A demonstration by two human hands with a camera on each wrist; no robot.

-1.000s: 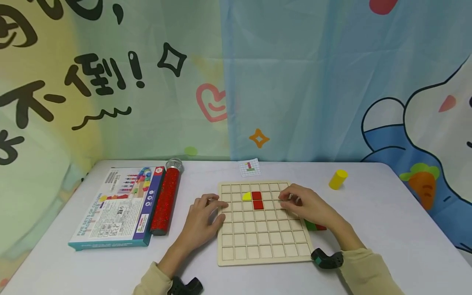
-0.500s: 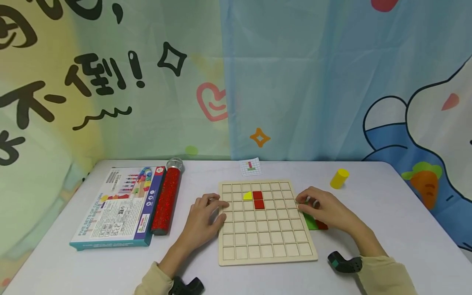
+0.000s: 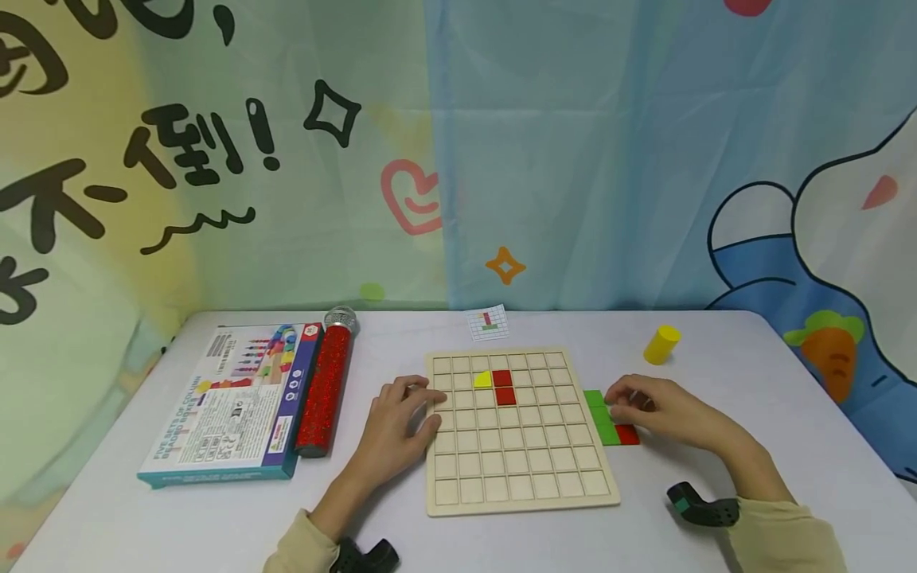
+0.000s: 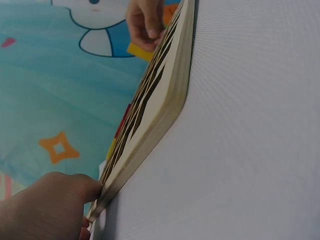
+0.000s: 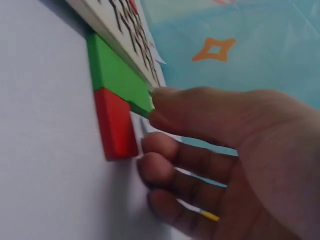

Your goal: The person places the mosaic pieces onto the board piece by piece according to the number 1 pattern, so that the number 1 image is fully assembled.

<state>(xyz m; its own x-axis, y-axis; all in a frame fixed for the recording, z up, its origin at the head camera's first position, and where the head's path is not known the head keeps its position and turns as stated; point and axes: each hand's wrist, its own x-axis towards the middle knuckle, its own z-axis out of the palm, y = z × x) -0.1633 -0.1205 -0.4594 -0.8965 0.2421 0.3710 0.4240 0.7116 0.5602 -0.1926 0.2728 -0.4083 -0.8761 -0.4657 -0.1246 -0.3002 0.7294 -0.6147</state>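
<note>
A light wooden grid board [image 3: 493,465] lies on the white table. My left hand [image 3: 396,426] rests at its left edge, with fingertips on the rim; the left wrist view shows a digit [image 4: 87,186] against the board's edge. A yellow piece with a curved side [image 3: 482,380] and a red piece [image 3: 505,396] sit side by side in the upper grid. Right of the board lie a green flat block [image 3: 600,418] and a red block [image 3: 627,434] touching it. My right hand [image 3: 662,406] hovers beside them, loosely bent, its fingertips at the green block's end [image 5: 120,77].
A small card with a printed grid [image 3: 488,323] lies behind the board. A yellow cylinder [image 3: 662,344] stands tilted-looking at the back right. On the left are a printed box [image 3: 215,406] and a red glittery microphone [image 3: 324,398]. A printed curtain [image 3: 559,159] hangs behind the table.
My right hand has moved rightward off the board to the green and red blocks, uncovering more of the green one. My left hand stays at the board's left edge.
</note>
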